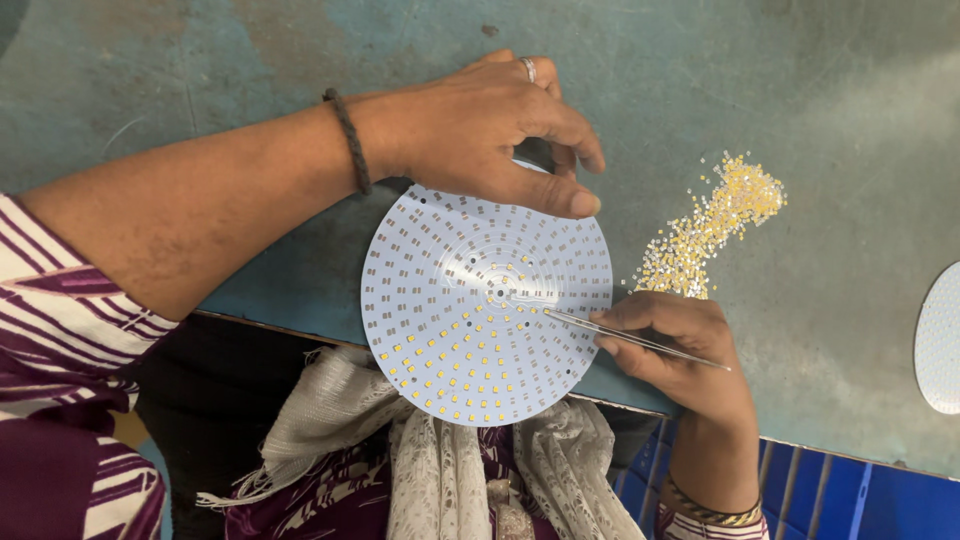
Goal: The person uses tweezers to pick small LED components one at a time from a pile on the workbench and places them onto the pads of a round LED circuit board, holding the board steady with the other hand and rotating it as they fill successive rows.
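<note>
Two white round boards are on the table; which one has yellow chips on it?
The white round board under both hands; the white round board at the right edge shows none.

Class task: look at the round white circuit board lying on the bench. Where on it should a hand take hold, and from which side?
Grip the round white circuit board by its bare rim, probably at the near edge, which overhangs the bench, thumb above and fingers below. The disc is thin and flat, and its face carries small yellow parts that pressing could shift. The left hand already rests at the far rim.

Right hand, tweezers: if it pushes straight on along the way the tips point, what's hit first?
Probably the round white board: the tweezers in the right hand point left at its centre, tips already over it. Height above it is unclear.
</note>
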{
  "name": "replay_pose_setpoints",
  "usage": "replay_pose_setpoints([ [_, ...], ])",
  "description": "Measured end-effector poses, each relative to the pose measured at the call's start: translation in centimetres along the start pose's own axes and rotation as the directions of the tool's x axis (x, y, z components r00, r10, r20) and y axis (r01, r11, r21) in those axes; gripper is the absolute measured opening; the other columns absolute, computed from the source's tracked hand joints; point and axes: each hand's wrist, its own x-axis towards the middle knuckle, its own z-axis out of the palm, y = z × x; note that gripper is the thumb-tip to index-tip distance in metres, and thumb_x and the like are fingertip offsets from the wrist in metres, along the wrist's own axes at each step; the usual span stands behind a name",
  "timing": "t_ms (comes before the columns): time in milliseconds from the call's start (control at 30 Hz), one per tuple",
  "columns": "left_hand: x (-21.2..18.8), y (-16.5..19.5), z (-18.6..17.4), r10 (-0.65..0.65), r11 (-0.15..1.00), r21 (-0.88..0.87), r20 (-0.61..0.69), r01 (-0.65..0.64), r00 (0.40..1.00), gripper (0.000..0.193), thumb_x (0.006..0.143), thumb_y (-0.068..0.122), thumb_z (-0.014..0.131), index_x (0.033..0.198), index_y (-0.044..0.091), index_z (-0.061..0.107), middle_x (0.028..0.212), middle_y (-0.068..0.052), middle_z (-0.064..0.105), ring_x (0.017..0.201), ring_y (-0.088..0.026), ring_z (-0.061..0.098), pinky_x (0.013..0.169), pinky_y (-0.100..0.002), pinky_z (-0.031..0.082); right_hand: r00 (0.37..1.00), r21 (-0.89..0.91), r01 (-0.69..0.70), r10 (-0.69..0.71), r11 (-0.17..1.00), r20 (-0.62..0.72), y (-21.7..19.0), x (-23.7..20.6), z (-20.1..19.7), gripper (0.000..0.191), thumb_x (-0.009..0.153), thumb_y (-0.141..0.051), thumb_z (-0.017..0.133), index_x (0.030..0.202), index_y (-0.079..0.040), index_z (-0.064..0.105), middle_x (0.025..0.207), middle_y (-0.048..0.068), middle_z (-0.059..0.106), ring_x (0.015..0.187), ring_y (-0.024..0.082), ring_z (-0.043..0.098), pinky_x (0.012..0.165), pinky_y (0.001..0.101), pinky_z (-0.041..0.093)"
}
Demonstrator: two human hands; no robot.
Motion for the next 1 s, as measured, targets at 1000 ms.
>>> replay_pose_setpoints([
  [1000, -0.7, 0.3, -0.6, -0.005, 1.0, 0.001, 0.041, 0.005, 0.999, 0.064, 0.091, 0.067, 0.06, 0.123, 0.014, 0.075, 0.105, 0.004, 0.079, 0.112, -0.023, 0.056, 0.103, -0.044, 0.035, 0.744, 0.005, -0.214, 0.167, 0.977, -0.647, 0.6, -8.8, 3.3, 0.013, 0.091, -0.005, 0.074, 0.095, 0.006, 0.068, 0.085, 0.008, 0.069, 0.075, 0.01, 0.061, 0.067, 0.022, 0.047],
])
